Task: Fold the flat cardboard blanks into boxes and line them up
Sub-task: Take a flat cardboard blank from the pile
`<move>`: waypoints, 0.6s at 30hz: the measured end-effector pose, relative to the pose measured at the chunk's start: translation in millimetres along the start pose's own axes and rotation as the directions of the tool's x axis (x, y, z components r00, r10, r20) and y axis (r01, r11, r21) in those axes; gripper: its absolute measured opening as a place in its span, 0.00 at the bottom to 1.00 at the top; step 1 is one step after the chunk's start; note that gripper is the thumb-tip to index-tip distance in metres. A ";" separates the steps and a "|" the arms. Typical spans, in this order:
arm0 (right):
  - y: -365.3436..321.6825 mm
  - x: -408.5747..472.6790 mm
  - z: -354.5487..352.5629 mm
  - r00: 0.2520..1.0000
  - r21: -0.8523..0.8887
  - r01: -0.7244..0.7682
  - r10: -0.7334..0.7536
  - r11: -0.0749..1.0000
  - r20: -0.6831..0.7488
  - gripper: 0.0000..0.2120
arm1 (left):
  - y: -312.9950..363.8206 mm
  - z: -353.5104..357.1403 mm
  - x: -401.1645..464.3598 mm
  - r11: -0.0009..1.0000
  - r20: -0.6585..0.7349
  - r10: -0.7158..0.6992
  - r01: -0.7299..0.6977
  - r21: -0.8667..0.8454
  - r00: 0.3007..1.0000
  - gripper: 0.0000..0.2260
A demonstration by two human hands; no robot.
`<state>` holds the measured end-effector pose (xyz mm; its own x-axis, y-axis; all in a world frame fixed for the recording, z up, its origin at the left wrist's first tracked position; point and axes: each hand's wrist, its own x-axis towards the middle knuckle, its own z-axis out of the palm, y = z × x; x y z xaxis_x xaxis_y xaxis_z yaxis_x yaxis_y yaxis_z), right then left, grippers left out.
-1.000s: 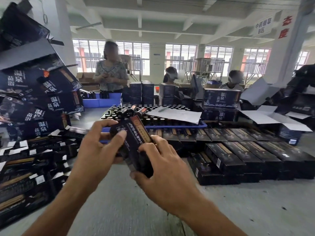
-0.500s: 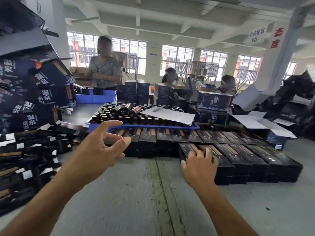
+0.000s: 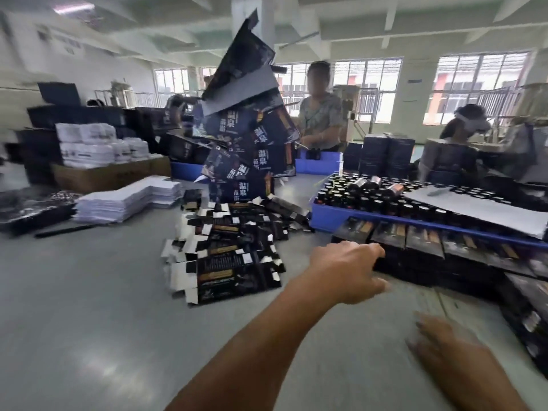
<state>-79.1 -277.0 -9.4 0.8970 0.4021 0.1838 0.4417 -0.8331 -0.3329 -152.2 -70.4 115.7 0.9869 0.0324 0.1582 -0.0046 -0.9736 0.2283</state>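
Blanks (image 3: 228,256) lay untouched mid-surface; your left hand (image 3: 345,269) and right hand (image 3: 441,345), both empty and relaxed, needed one picked next.

- Flat black cardboard blanks (image 3: 225,262) with gold bars and white flaps
- Dark navy printed cartons (image 3: 249,149), white characters
- Bright blue plastic tray (image 3: 329,216)
- Plain white paper stack (image 3: 124,200)
- Grey tabletop (image 3: 89,307)
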 end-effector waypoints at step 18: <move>9.5 6.3 -3.1 1.000 0.030 0.014 -0.014 0.999 -0.006 0.15 | -199.6 25.0 -32.8 0.852 0.219 -0.522 0.518 0.081 0.824 0.44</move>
<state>-69.3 -283.6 -8.5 0.8904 0.4117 0.1940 0.4550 -0.8156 -0.3573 -179.6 117.2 40.9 0.8513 0.4854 -0.1994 0.5201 -0.8308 0.1981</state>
